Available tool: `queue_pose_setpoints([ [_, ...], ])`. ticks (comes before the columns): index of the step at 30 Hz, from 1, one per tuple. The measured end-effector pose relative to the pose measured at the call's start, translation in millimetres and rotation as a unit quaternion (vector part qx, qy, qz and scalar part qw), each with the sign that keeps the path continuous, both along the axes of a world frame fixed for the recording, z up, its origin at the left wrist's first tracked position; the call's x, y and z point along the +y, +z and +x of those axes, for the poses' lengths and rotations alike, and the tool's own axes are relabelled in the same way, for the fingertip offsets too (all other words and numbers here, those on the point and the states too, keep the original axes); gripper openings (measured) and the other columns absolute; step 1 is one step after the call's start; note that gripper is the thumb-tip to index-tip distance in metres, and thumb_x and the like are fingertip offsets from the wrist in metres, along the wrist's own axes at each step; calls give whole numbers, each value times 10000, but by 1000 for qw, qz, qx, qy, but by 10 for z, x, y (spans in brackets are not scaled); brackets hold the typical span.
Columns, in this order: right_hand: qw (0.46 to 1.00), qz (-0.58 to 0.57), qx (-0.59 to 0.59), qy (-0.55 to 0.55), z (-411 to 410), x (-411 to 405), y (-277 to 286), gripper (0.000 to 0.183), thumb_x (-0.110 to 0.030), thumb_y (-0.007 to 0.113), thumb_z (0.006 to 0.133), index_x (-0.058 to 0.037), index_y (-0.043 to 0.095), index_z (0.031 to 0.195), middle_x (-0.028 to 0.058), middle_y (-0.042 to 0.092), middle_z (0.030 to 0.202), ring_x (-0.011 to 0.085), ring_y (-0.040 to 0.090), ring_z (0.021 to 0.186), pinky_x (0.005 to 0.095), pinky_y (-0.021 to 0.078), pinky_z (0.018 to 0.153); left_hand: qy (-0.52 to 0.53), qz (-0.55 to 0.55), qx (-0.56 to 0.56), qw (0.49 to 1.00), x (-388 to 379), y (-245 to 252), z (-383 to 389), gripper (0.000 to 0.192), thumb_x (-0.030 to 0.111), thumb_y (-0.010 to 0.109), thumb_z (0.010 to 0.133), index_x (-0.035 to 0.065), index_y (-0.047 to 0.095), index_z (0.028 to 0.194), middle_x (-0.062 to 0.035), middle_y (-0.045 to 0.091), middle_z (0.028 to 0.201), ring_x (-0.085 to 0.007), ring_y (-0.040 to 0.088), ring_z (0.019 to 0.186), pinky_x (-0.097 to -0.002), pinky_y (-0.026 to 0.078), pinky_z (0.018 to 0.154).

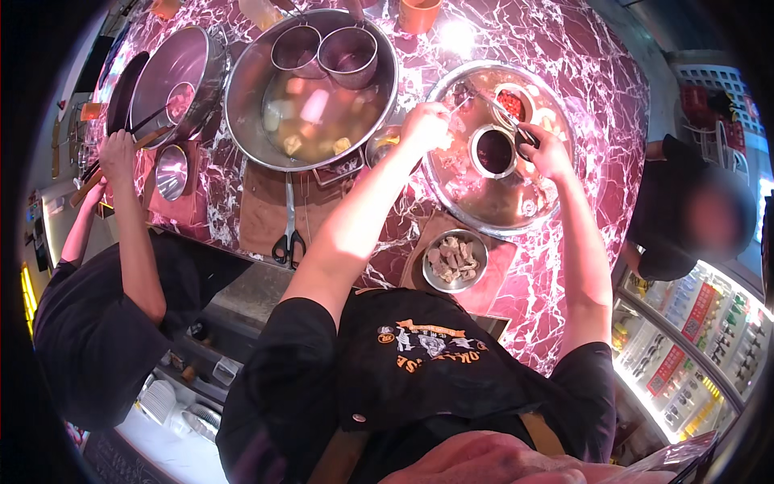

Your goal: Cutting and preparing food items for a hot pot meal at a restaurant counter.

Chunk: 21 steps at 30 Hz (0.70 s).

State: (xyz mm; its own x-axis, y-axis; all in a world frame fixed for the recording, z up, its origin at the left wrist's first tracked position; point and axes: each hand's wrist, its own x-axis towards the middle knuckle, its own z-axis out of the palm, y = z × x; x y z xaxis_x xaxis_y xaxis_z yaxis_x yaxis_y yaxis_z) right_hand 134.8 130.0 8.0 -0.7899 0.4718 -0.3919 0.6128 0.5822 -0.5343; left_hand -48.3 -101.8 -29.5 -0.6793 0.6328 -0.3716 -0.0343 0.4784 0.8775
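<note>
Over a large round metal tray (444, 202) of food pieces, my right hand (547, 151) grips black-handled scissors (508, 120), their blades pointing left and away from me. My left hand (429, 127) is closed above the tray's left side. A thin, shiny item (462, 104) shows at its fingers; I cannot tell what it is. Between and beyond my hands stand a bowl of dark liquid (494, 152) and a bowl of chopped red pieces (513, 106), both inside the tray. A metal bowl of sliced meat pieces (453, 259) rests on a brown cloth (499, 266) nearer me.
Left of the tray is a big metal pot (233, 130) of broth with chunks and two strainers (347, 57). More scissors (289, 236) lie before it. A co-worker (115, 327) holds long utensils over another pot (175, 78). Another person (683, 206) is at the right, near a lit display fridge (695, 345).
</note>
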Motion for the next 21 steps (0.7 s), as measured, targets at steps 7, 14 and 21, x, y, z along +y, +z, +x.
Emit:
queue_pose_setpoints([
  [7, 995, 101, 1, 20, -157, -233, 101, 497, -220, 667, 818, -147, 613, 1307, 167, 715, 1039, 266, 693, 974, 371, 522, 899, 102, 86, -155, 979, 397, -330, 46, 173, 195, 585, 886, 72, 702, 915, -55, 614, 613, -159, 547, 465, -324, 450, 438],
  [14, 995, 85, -34, -37, -155, -270, 252, 524, -278, 683, 800, -146, 591, 1299, 180, 710, 1048, 290, 685, 982, 389, 515, 895, 100, 91, -189, 973, 365, -250, -9, 149, 185, 606, 897, 78, 704, 928, -55, 613, 645, -150, 541, 468, -322, 421, 384],
  [21, 995, 101, -1, -11, -257, -331, 36, 494, -215, 676, 806, -144, 604, 1290, 191, 697, 1097, 324, 670, 1046, 407, 510, 935, 91, 82, -181, 976, 434, -418, -154, 114, 104, 640, 915, 40, 733, 933, 3, 640, 728, -81, 518, 573, -257, 426, 512],
])
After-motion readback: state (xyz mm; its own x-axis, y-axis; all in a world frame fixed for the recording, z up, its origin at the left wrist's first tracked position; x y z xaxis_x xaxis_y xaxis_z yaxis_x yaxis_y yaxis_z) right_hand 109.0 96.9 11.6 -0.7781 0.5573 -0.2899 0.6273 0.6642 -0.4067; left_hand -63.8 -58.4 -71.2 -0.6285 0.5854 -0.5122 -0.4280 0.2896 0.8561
